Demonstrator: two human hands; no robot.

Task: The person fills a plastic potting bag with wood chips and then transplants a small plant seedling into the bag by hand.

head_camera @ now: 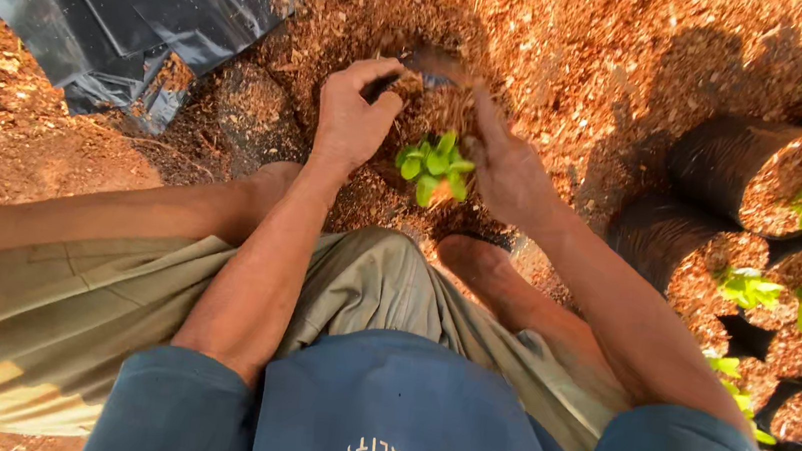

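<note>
A small green seedling [436,164] stands in a black plastic grow bag [429,70] filled with reddish-brown wood-chip substrate, on the ground between my feet. My left hand [353,114] grips the left rim of the bag, fingers curled over the edge. Pressing against the right side of the bag and the substrate beside the seedling is my right hand [506,167]. The bag's lower part is hidden behind the seedling and my hands.
A pile of flat black plastic bags [134,4] lies at the upper left. Several filled bags with seedlings [770,258] stand packed at the right. Loose wood-chip substrate [592,46] covers the ground. My knees and bare feet frame the bag.
</note>
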